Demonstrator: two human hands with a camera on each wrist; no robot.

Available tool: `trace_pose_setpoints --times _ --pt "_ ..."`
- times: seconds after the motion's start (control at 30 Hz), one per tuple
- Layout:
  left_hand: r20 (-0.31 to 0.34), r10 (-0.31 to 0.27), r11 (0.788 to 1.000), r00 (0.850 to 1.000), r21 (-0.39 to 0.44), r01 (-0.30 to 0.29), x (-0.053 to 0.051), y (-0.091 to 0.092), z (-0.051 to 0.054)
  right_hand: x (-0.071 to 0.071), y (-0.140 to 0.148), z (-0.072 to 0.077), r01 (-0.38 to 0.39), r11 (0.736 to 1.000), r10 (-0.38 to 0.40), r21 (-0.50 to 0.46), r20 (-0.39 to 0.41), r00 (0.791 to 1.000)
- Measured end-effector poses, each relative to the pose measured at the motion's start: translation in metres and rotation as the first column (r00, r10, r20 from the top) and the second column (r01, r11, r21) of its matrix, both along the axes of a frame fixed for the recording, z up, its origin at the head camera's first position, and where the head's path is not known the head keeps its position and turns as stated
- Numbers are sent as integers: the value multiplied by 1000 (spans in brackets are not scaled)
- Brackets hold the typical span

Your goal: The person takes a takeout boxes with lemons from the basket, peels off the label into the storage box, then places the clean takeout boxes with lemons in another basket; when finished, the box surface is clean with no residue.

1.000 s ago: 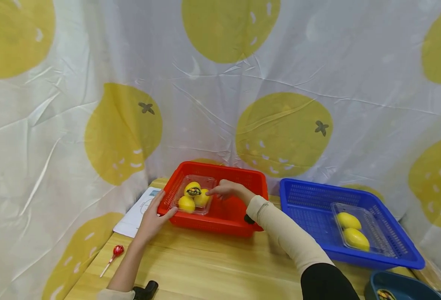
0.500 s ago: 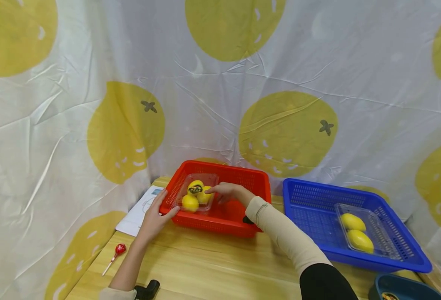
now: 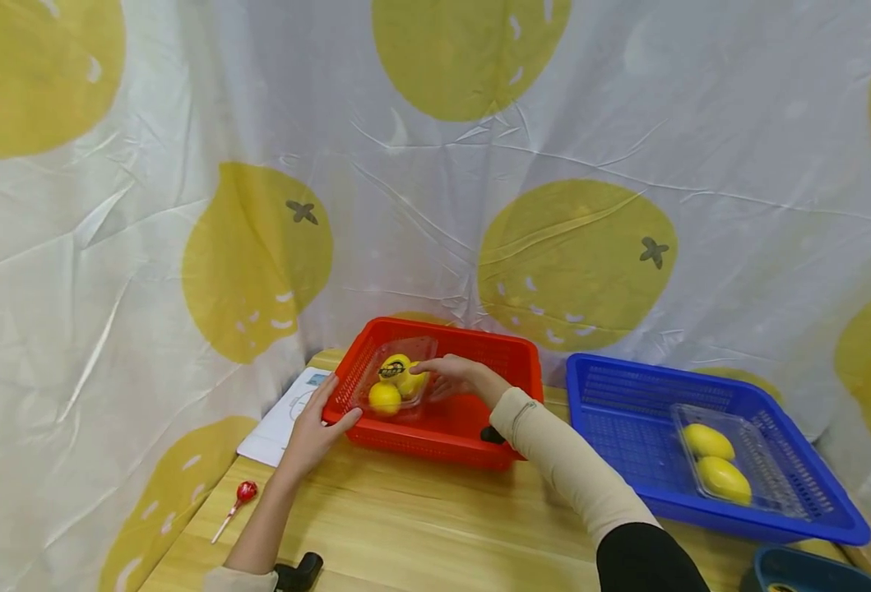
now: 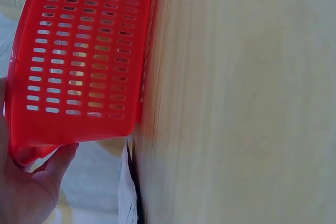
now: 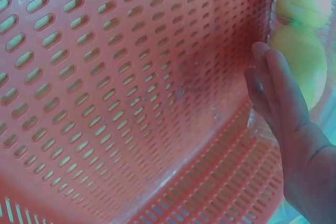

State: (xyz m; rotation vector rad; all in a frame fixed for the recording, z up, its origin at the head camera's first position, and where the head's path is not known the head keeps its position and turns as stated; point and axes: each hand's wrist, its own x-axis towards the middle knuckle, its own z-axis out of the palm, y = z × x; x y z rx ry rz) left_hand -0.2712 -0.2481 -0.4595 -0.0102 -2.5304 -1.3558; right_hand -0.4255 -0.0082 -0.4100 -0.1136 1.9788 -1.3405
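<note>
My left hand (image 3: 312, 432) grips the near left corner of the red plastic basket (image 3: 435, 448), with its thumb on the front rim. The same basket wall (image 4: 79, 66) fills the upper left of the left wrist view. Inside the basket lies a clear plastic box (image 3: 416, 349) of lemons (image 3: 385, 399), with a dark label on top; it tilts, its right side raised. My right hand (image 3: 453, 372) holds the box's right side. In the right wrist view, the fingers (image 5: 286, 85) of this hand reach beneath the box, beside a lemon (image 5: 299, 59); the thumb is hidden there.
To the right stands a blue basket (image 3: 613, 419) with a clear box of two lemons (image 3: 724, 479). A dark teal container (image 3: 798, 567) sits at the lower right. A red lollipop (image 3: 246, 492) and a printed sheet (image 3: 275, 423) lie on the left. Behind hangs a lemon-patterned curtain (image 3: 420, 214).
My right hand has raised the right side of the lemon box, which now tilts more. The left hand keeps its grip on the red basket. The head view has shifted slightly.
</note>
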Motion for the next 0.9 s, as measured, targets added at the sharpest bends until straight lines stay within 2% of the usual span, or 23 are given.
trace_pose_setpoints --times 0.3,0.5,0.7,0.9 --pt "12 8 1000 1000 -7 -8 0 1 1 2 -1 4 15 1000 -14 14 -65 998" --pt "-7 -2 1000 1000 -11 2 1 1 0 5 1 9 45 999 -45 -5 -61 997" --pt "-5 -2 1000 1000 -5 2 0 1 0 6 6 20 66 998 -65 -2 -81 995" --pt "5 3 1000 1000 -14 -3 -1 0 0 11 9 31 45 998 -48 -41 -78 996"
